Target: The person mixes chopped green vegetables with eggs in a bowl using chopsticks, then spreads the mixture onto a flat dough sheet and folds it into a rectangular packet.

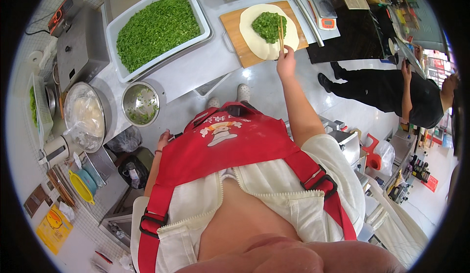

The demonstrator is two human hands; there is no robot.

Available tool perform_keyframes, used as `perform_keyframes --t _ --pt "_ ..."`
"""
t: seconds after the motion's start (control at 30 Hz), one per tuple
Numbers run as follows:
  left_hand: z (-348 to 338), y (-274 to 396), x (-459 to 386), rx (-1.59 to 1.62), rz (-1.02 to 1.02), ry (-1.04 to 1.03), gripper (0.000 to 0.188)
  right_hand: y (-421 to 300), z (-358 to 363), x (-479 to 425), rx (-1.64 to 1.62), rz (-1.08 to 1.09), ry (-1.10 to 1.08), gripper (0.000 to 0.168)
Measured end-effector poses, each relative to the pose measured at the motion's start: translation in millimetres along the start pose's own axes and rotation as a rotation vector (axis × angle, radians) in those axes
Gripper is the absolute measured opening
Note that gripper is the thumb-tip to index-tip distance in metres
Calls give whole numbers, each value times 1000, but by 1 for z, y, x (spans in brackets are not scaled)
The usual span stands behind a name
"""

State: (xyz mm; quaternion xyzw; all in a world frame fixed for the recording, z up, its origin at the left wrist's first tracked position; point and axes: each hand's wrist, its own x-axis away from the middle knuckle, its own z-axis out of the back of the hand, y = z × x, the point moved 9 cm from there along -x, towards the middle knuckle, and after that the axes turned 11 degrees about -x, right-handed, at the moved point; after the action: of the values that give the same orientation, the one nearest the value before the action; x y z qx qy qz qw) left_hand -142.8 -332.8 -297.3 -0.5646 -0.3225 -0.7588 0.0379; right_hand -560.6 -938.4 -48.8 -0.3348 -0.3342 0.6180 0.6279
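My right hand holds a pair of wooden chopsticks, their tips in a mound of chopped green filling. The filling lies near the middle of a flat round sheet of dough, which rests on a wooden board at the counter's edge. Down at my side, beside the red apron, hangs my left hand. A dark object shows by its fingers; whether the hand grips it I cannot tell.
A white tub of chopped greens stands left of the board. Nearer are a steel bowl with green scraps and a larger bowl with plastic-covered dough. A kitchen scale sits right. A person in black stands at right.
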Motion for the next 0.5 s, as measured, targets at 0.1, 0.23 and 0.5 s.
perform_keyframes --t 0.1,0.23,0.5 --pt "2 -34 -36 -353 -15 127 62 11 -14 22 -134 -33 15 37" --pt "-27 -16 -35 -454 -169 41 51 15 -38 17 -63 -79 -41 35" --pt "-99 61 7 -509 -319 -15 49 4 -57 15 -86 -133 -127 35"
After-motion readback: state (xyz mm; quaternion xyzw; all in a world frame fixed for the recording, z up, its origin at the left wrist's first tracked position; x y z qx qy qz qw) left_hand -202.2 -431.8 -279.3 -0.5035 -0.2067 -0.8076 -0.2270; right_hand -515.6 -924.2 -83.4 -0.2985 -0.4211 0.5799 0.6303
